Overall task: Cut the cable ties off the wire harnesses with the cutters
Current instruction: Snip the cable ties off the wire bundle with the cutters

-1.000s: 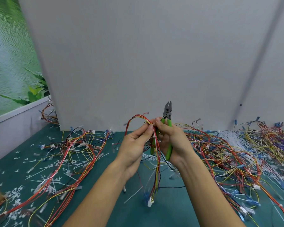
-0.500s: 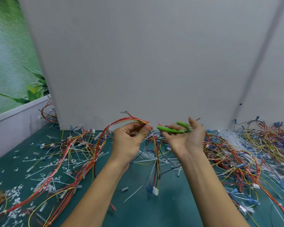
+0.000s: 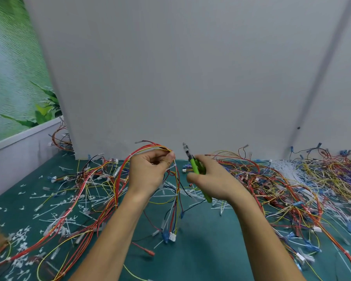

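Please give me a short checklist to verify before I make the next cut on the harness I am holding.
1. Left hand holds the harness: ok, pinched at the top.
2. Right hand grips the cutters: ok.
3. Cutters placed on the harness: not ok, the tips point up, apart from it.
4. Cutter blades open: cannot tell, blurred.
5. Left fingers away from the blades: ok.

Only one camera, on my head, looks forward and down at the green table (image 3: 201, 256) from near; the grey board (image 3: 190, 78) at the table's far edge fills the upper half.
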Motion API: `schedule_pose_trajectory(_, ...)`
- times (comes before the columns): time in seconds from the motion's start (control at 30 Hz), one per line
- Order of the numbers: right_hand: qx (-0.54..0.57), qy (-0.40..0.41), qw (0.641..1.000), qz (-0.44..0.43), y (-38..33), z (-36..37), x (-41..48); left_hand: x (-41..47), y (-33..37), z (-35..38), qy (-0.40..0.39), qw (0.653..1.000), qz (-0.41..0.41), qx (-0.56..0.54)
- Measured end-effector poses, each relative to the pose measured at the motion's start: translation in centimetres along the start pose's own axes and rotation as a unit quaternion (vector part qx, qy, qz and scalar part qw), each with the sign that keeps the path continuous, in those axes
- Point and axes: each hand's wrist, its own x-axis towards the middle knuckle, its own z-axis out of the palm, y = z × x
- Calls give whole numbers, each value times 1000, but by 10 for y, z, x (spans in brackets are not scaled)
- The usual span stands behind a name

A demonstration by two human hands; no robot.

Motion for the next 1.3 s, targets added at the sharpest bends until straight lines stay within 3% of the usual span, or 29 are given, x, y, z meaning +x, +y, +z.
schedule_pose_trajectory(0.23,-33,-48,998,-34,5,-6,-3,7,2,-12,9,999,-34,-35)
schedule_pose_trajectory(0.63,12,-40,994,-105,11,-3,2,10,-4,-12,-9,998,-53,-40)
schedule_pose_trajectory(0.97,9,-44,994,-97,15,-6,3,12,-7,-13,-7,997,-59,-49)
schedule_pose_trajectory(1.3,72,-40,990,-114,16,1,8,10,-7,-11,-27,996,-63,-63)
